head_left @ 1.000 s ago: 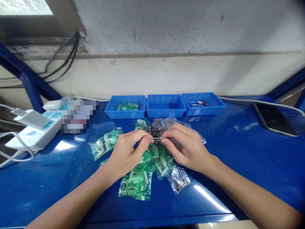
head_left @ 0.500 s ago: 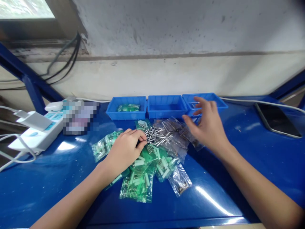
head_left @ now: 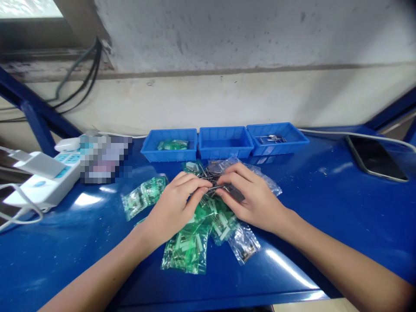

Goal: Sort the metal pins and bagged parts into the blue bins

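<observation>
A loose heap of thin silver metal pins (head_left: pixel 212 175), nail-like in shape, lies amid small plastic bags at the middle of the blue table. My left hand (head_left: pixel 175 201) reaches in from the left, thumb and forefinger pinched on pins at the heap's edge. Facing it, my right hand (head_left: pixel 255 199) has its thumb and fingers closed on pins too, the fingertips almost meeting the left ones. Green bags (head_left: pixel 185 253) with pale plugs and screws lie in front, and another green bag (head_left: pixel 144 197) is at the left. A clear bag (head_left: pixel 245 245) sits below my right hand.
Three blue bins stand along the wall: the left bin (head_left: pixel 169 157) holds green bags, the middle bin (head_left: pixel 225 153) shows a bare bottom, the right bin (head_left: pixel 281 150) has some metal pins. A power strip (head_left: pixel 39 186) is at left, a phone (head_left: pixel 377 158) at right.
My right hand has come back from the right bin to the heap and closed on pins there. Metal pins now show in that bin. The left hand stays at the heap.
</observation>
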A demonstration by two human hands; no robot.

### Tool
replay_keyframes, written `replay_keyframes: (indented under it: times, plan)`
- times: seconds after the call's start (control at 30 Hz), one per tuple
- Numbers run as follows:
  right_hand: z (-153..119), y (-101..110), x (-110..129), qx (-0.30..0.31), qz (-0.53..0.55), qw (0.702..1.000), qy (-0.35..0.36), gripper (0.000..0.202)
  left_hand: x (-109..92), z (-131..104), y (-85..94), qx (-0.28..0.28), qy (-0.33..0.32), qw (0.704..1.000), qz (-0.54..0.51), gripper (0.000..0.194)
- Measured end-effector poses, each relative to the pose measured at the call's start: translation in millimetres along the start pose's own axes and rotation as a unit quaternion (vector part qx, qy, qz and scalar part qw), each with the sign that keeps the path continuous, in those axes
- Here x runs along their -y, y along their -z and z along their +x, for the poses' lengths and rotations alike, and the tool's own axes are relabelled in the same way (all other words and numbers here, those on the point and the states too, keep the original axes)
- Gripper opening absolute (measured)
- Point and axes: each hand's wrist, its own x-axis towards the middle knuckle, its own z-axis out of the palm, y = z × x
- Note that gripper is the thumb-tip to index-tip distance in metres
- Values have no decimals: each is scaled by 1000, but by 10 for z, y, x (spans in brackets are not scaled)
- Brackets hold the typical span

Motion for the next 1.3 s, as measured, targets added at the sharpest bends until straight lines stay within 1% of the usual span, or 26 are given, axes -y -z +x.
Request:
replay_keyframes:
  times: [0.13,0.3,0.37,0.43,0.5,0.6,0.7,0.9,1.0,1.1,1.17,1.3]
  plan:
    - [-1,-15,-6,20,2,1000,-5,10,37,-28,-58,-9,44,998,-50,20]
    - [0,-6,-4,35,2,999,-3,12,11,-28,-41,-23,67,995,-73,17]
    - [6,8,4,23,4,1000,-4,12,-11,-29,-35,-38,62,995,-61,15]
    - [9,20,14,4,7,1000,-6,12,-25,-31,-35,-54,42,997,-37,11]
    - [8,24,23,-2,10,1000,-4,13,-28,-31,-38,-65,21,998,-13,7]
    - [0,16,31,6,15,1000,-3,11,-27,-24,-34,-61,17,998,3,7]
    - [-2,5,36,-2,16,1000,-4,14,-32,-13,-19,-54,24,998,3,8]
    - [6,13,47,1,15,1000,1,11,-41,-22,-5,-31,29,999,-2,19]
    - [3,19,46,-13,17,1000,0,10,-39,-37,-19,-40,34,998,-19,12]
    - [0,23,42,-29,20,999,0,10,-42,-43,-29,-52,20,998,-30,10]
    - [0,24,42,-28,24,999,0,11,-45,-41,-27,-54,17,998,-24,9]
    - [5,19,51,-29,29,999,4,12,-41,-30,-11,-48,28,998,-10,16]
